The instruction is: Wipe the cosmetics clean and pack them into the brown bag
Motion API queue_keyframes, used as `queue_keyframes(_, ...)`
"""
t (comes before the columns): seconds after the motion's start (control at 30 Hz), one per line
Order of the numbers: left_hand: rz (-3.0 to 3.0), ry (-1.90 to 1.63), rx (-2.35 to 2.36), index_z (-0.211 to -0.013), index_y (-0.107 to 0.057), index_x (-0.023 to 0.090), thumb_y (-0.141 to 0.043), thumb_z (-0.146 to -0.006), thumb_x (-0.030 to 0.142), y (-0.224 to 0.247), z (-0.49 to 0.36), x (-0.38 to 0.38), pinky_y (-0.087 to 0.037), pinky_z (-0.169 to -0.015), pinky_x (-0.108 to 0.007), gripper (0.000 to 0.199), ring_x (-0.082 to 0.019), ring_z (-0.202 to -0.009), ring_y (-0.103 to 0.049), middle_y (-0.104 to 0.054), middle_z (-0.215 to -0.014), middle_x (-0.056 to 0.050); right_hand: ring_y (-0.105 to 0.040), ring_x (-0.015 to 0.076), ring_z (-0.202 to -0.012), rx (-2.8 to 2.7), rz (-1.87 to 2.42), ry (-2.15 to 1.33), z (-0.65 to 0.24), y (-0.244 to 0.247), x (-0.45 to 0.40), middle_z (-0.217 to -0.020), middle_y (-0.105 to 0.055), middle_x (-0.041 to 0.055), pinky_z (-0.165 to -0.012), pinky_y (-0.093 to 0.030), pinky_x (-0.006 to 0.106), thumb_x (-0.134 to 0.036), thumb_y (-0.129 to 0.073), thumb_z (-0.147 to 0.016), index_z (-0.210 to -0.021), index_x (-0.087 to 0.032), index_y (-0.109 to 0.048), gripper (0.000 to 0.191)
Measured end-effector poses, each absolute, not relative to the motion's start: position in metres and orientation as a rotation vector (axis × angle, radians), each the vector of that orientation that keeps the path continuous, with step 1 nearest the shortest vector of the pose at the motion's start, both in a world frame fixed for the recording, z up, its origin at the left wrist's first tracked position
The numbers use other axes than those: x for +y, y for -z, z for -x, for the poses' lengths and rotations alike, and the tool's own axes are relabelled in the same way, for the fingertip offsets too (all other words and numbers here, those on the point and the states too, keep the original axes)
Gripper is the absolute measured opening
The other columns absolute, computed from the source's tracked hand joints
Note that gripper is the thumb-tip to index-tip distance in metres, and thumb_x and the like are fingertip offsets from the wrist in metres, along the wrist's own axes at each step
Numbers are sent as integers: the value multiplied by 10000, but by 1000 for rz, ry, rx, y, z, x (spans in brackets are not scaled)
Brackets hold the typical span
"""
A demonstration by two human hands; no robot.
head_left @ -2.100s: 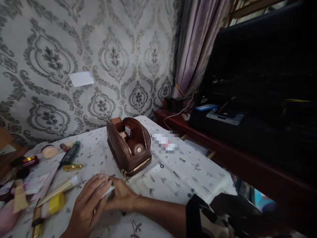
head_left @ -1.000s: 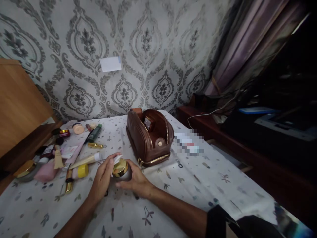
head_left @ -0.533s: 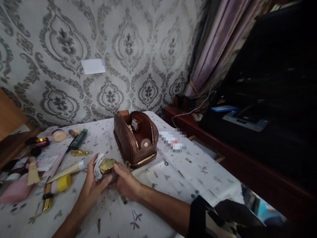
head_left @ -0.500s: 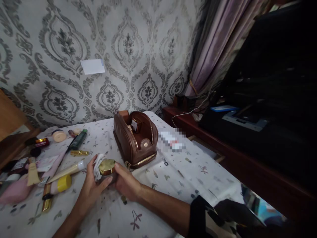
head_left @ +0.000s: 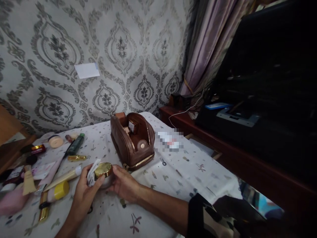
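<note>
Both hands hold a round jar with a shiny gold lid (head_left: 103, 169) above the patterned white cloth. My left hand (head_left: 85, 190) grips it from the left, with a crumpled white wipe or cloth (head_left: 92, 173) between the fingers and the jar. On the jar's other side, the fingers of my right hand (head_left: 125, 184) are closed against it; some of them are hidden. Just beyond the hands stands a brown leather cosmetic bag (head_left: 121, 145), unzipped at the top. Inside it sits a small box with a glittery face (head_left: 132, 126).
Various cosmetics lie at left: a gold tube (head_left: 77, 158), a dark green tube (head_left: 77, 144), a yellow-capped bottle (head_left: 60, 190) and a pink sponge-like piece (head_left: 13, 201). A blurred-out item (head_left: 170, 140) lies right of the bag. A dark red wooden unit (head_left: 223, 158) borders the right side.
The view has shifted slightly, moving the scene a little to the left. Both hands keep hold of the jar and stay close to the same spot before the bag.
</note>
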State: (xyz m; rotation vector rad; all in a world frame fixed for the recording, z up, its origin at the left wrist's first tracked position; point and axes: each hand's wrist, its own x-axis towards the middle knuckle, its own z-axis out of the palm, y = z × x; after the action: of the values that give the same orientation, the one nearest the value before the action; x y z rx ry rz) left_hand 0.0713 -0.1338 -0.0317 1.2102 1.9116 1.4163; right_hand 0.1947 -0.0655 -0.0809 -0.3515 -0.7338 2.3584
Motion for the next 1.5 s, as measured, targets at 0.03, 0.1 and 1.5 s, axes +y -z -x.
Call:
queue_keyframes(0.03, -1205, -1418, 1926, -1107, -536, 188, -684, -655, 578, 31, -72, -134, -543, -836, -363, 615, -277, -948, -673, -704, -1016, -69, -649, 131, -657, -725, 367, -2362, -194, 83, -64, -806, -721, -6, -603, -495, 251, -567, -833, -632, -902, -188, -617, 513)
queue_keyframes(0.1, -1192, -1432, 1948, -1093, -542, 182, -673, -643, 594, 30, -73, -133, -544, -826, -362, 623, -277, -929, -675, -706, -1001, -74, -636, 120, -614, -708, 399, -2371, -193, 85, -62, -764, -703, -21, -591, -510, 254, -558, -848, -610, -862, -182, -605, 514)
queue_keyframes(1.5, -1312, -1568, 1688, -1198, -461, 203, -756, -706, 411, 49, -69, -136, -490, -976, -408, 610, -254, -1086, -621, -628, -1148, -82, -667, 139, -707, -671, 411, -2410, -202, 74, -57, -848, -741, 16, -736, -532, 310, -453, -799, -735, -960, -174, -665, 382)
